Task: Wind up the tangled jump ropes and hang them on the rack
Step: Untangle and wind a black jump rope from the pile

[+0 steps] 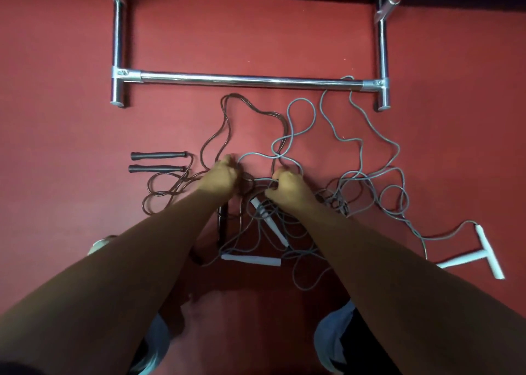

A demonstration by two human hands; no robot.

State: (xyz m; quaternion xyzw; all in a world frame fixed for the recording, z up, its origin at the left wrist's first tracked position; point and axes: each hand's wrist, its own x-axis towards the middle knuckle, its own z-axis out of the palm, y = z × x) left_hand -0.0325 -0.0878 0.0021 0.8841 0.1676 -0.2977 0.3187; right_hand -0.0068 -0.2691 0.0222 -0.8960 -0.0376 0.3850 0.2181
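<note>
Seemingly, left hand [225, 175] and right hand [287, 185] grip thin, looping ropes [338, 201].

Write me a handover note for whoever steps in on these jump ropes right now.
Left hand grips the dark rope; right hand grips a grey rope, both mid-tangle.
Black handles lie at left, white handles at right and between the arms.
Rack beyond; one grey loop crosses its bar.
Done: nothing wound or hung. Left: untangle, wind, hang all.
</note>
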